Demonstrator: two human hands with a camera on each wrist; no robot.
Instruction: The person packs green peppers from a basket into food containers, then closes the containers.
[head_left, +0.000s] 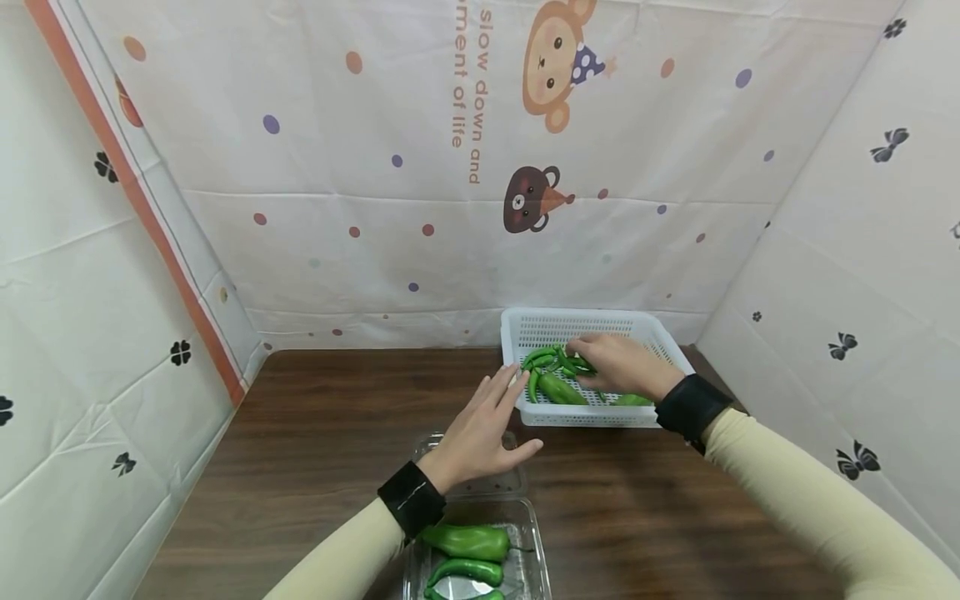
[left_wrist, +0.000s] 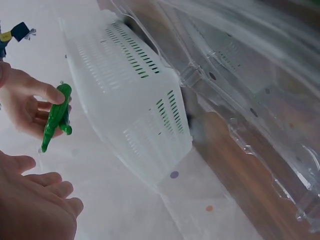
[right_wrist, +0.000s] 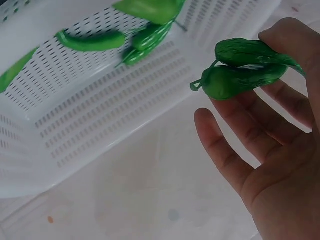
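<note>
While the right hand (head_left: 622, 365) is reaching into the white basket (head_left: 525, 329), its thumb and fingers (right_wrist: 292, 102) are pinching two small green peppers (right_wrist: 245, 70), so that grip is narrow and holding the peppers just above the basket's perforated floor. More green peppers (head_left: 557, 385) are lying in the basket beneath the hand; in the right wrist view, several are resting against the basket's far wall. The basket is sitting on the dark wooden tabletop (head_left: 322, 433), near its far right corner. The left hand (head_left: 483, 433) is hovering open, fingers straight and spread, holding nothing, with its fingertips just beside the basket's near left corner. Below that hand, a clear plastic container (head_left: 525, 533) is lying at the tabletop's near edge, and three larger green peppers (head_left: 468, 542) are lying inside it. Printed cloth panels (head_left: 375, 167) with cartoon animals and dots are enclosing the tabletop along its far, left and right edges.
</note>
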